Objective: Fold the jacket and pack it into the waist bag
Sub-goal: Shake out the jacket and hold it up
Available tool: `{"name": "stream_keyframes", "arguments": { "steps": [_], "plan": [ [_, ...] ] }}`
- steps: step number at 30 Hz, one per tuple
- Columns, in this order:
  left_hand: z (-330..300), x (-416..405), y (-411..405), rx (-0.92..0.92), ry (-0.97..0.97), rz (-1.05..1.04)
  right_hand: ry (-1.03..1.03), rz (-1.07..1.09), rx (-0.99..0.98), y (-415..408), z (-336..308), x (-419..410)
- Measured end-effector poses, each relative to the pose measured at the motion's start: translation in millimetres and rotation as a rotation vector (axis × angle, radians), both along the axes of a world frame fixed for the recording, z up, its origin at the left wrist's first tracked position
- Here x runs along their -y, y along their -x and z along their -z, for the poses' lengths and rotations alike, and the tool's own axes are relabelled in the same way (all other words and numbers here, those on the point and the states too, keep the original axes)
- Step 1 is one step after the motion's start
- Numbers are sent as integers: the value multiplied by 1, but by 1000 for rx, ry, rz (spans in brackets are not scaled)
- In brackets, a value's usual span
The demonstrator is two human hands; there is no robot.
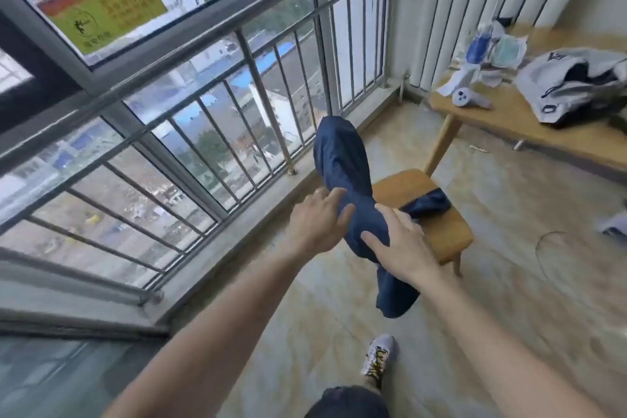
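A dark blue jacket [342, 163], bunched into a long roll, lies across the left side of a small wooden stool [441, 231]. One end rises past the stool toward the railing and the other hangs down off the near edge. My left hand [317, 219] rests on the roll's left edge with its fingers spread. My right hand [402, 246] lies over the middle of the roll, thumb across the fabric and fingertips tucked into a fold. A grey bag [549, 78] with a dark open inside lies on the table at the right.
A wooden table [502, 119] at the right carries a grey handheld device [470, 99], a blue bottle [478, 46] and loose packets. A metal railing [237, 105] and window run along the left. A white radiator [475, 3] stands behind. My shoe [378, 355] is on the tiled floor.
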State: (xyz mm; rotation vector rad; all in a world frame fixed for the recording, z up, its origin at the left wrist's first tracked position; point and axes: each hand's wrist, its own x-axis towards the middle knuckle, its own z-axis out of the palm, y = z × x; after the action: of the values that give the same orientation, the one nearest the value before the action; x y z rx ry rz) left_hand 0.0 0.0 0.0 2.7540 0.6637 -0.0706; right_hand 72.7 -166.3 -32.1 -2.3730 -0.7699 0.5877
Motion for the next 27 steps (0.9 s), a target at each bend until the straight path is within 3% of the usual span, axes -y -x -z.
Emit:
{"name": "stream_keyframes", "arguments": {
  "steps": [8,14,21,27],
  "plan": [
    [64,-29,-82,-138,145,43,273,23,-148,-69,69,-23],
    [70,-31,-112,-192,157,73,248,-1,-128,-97,76,-32],
    [34,3,-136,-190,153,276,-82,247,-211,-125,17,-1],
    [-56,84,-175,135,179,441,-469,526,-110,-154,-90,73]
  ]
}}
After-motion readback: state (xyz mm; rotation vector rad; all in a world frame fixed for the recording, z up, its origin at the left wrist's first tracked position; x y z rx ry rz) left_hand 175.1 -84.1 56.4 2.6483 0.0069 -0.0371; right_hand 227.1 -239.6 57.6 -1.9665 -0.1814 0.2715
